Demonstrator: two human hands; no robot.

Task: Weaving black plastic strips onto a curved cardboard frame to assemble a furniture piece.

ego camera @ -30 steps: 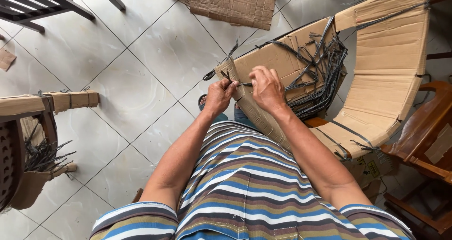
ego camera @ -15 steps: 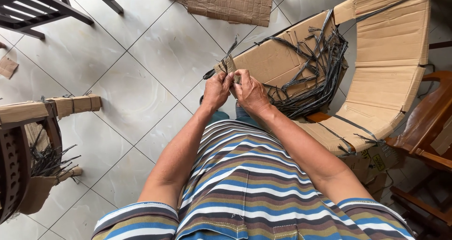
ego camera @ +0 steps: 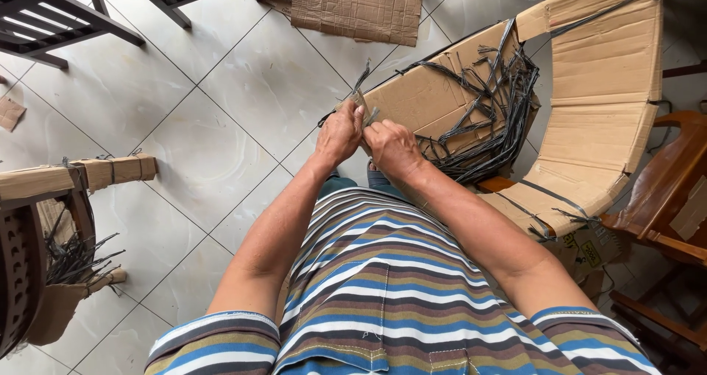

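left hand (ego camera: 340, 133) + right hand (ego camera: 392, 147) pinch dark strips (ego camera: 362, 110) | cardboard piece (ego camera: 442, 95) behind | tiled floor (ego camera: 184, 139)

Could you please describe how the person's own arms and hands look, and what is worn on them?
Both arms are bare from the short sleeves down. The left hand and right hand wear no gloves, and no rings or watch show. The shirt is a short-sleeved knit with horizontal stripes in blue, white, brown and olive, with stitched hems at the sleeves.
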